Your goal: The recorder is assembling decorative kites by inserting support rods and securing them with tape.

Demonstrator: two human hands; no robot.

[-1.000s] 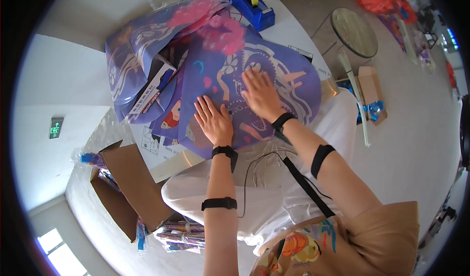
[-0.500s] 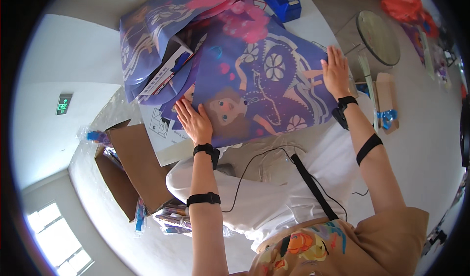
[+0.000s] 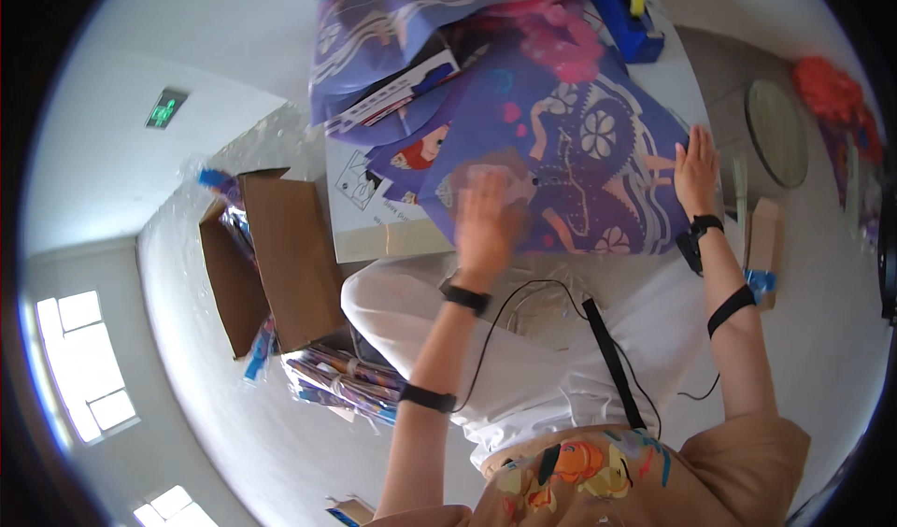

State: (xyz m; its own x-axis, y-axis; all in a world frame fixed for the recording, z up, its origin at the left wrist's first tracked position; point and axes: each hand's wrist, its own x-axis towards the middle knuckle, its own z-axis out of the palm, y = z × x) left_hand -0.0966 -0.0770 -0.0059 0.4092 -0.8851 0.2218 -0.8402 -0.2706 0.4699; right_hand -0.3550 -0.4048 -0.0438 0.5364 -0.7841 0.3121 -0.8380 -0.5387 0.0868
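A purple printed sheet (image 3: 598, 167) with a cartoon figure in a gown lies across the near part of a white table (image 3: 392, 239). My left hand (image 3: 488, 223) is over its near left part, palm down, fingers stretched and smeared by motion; whether it presses the sheet I cannot tell. At the sheet's right edge my right hand (image 3: 697, 174) lies flat, fingers stretched out. Beneath the sheet's left side another printed piece (image 3: 425, 153) with a red-haired figure peeks out. Behind it, more purple printed sheeting (image 3: 374, 55) is heaped in folds.
A blue tape dispenser (image 3: 635, 27) stands on the table's far right. An open cardboard box (image 3: 297, 256) is at the left, with wrapped bundles (image 3: 346, 382) beside it. A round stool (image 3: 775, 135) and a small carton (image 3: 764, 237) are on the right.
My left hand has slid rightward from the sheet's left edge onto the printed face, uncovering the red-haired print. My right hand stays at the right edge. The whole view has shifted.
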